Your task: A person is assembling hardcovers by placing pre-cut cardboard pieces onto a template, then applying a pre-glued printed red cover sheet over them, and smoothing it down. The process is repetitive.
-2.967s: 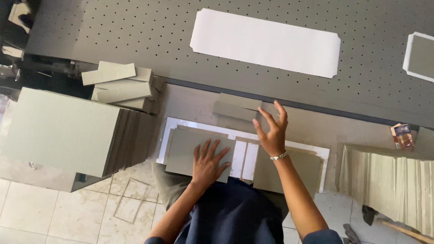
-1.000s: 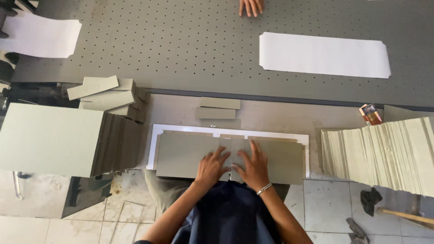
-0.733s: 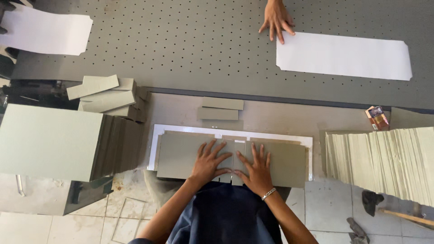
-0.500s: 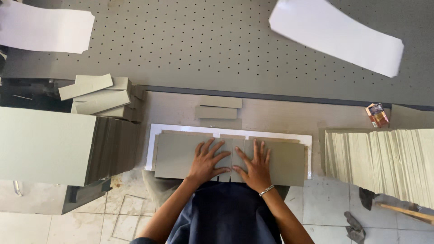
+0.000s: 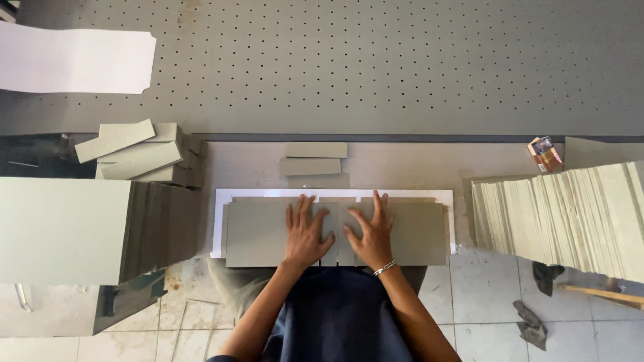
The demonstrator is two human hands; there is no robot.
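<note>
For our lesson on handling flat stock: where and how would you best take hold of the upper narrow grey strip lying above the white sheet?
Pinch the upper narrow grey strip at one short end, coming from the right. It lies flat on the bench, so fingers must slide under an edge; its right end is bare, and a second strip sits close below its long side.

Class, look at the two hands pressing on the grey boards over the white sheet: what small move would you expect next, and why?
Probably a sweep outward. The left hand and right hand lie flat near the narrow middle strip, while the outer ends of the left board and right board are unpressed. The white sheet shows as a border around them, so pressing outward would seat the boards on it.
</note>
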